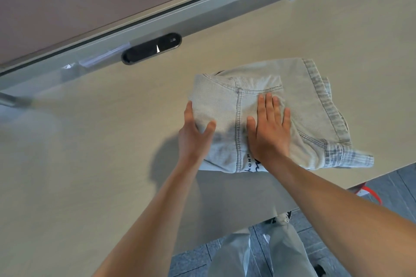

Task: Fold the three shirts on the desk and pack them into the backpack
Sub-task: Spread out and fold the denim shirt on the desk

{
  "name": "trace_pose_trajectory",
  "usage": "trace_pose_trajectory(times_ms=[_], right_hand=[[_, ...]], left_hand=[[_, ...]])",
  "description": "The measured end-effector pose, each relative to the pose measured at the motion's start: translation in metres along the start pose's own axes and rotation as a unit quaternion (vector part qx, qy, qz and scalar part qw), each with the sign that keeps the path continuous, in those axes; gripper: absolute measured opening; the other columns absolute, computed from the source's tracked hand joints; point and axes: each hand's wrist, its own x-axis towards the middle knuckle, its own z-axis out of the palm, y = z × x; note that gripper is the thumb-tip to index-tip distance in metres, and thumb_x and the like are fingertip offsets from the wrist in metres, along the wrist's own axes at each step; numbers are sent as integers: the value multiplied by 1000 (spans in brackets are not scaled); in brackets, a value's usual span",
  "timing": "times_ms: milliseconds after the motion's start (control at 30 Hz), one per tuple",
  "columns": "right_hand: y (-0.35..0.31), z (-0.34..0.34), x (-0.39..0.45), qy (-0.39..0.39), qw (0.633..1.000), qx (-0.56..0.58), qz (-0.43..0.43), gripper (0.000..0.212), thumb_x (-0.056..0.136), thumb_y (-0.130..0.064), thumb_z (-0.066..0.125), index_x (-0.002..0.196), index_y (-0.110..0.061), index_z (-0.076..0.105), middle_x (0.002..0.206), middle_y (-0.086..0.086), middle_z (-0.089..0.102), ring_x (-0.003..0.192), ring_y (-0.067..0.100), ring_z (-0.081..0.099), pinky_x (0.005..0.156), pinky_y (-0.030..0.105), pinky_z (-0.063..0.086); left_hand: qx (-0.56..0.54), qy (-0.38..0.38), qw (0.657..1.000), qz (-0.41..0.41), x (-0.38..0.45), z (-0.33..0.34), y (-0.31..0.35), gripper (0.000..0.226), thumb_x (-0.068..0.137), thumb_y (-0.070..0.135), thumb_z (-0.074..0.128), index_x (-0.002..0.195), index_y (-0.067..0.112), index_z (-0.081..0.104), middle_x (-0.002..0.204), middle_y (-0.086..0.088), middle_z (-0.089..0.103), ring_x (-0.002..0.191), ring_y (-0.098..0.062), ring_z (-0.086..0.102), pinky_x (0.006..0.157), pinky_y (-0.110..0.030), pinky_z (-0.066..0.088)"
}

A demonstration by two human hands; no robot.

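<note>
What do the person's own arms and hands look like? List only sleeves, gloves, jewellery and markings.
Both forearms are bare up to the frame edge: no sleeve shows. The left hand and right hand wear no gloves. No ring, watch, bracelet or marking shows on the fingers or wrists. Below the desk edge, light grey trousers are visible.

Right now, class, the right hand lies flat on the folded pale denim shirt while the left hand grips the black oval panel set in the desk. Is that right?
Not quite. The head view shows the left hand gripping the left edge of the folded denim shirt, not the black oval panel, which sits untouched farther back. The right hand does lie flat on the shirt.
</note>
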Motion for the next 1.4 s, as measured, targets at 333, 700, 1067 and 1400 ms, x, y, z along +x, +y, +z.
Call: trace_pose_trajectory(times_ms=[333, 700, 1067, 1400], right_hand=[[6, -3, 2, -13, 1000, 20, -17, 70, 107, -50, 15, 168, -15, 10, 176, 7, 8, 162, 23, 3, 130, 50, -1], [120, -88, -35, -12, 1000, 20, 8, 62, 109, -42, 22, 165, -15, 23, 173, 12, 16, 161, 31, 12, 129, 56, 13], [196, -97, -51, -52, 969, 233, 60, 56, 112, -41, 32, 165, -22, 28, 174, 2, 16, 160, 21, 17, 129, 45, 21], [276, -110, -79, -54, 947, 279, 150, 53, 113, -36, 33, 162, -18, 35, 168, 3, 35, 156, 21, 29, 127, 43, 25]], left_hand=[[5, 24, 999, 40, -36, -5, 41, 84, 90, 26, 58, 160, 49, 17, 152, 13, 52, 122, -19, 60, 105, -44, 49], [149, 45, 980, 126, -89, 16, 130, 80, 98, 23, 51, 165, 38, 11, 108, -8, 56, 84, -29, 59, 75, -39, 47], [314, -37, 933, 172, -127, 126, 243, 84, 102, 35, 53, 166, 30, -1, 127, -11, 59, 86, -30, 57, 69, -36, 38], [133, -186, 969, 98, -137, 196, 262, 41, 107, 17, 43, 147, 14, 52, 146, -9, 57, 135, -30, 53, 106, -34, 41]])
